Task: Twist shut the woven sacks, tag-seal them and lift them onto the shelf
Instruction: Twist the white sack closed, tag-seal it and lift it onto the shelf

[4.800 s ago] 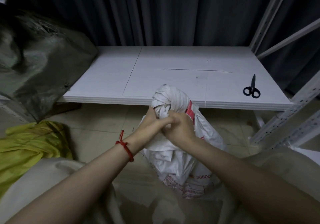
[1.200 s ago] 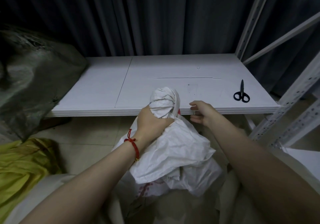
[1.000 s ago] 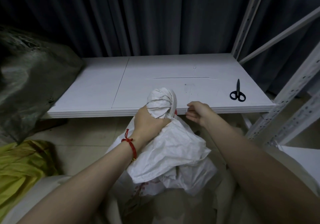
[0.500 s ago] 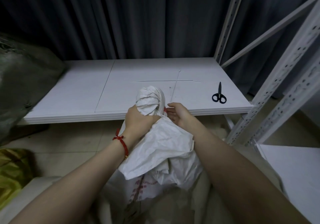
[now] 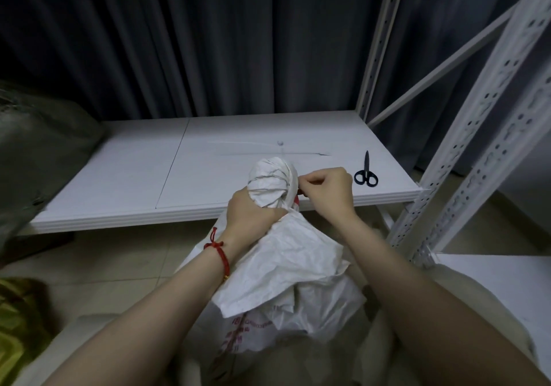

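- While the left hand (image 5: 252, 217) has its grip wrapped tight round the neck of the white sack (image 5: 286, 266), just under the bunched top, the twisting looks done.
- The right hand (image 5: 328, 191) pinches a thin strand (image 5: 299, 180) against the side of that top. I'd guess it is the seal, going on but not yet fastened.
- The sack stands on the floor before the shelf (image 5: 208, 171), so the lift remains.
- Scissors (image 5: 366, 174) lie on the shelf's right end.
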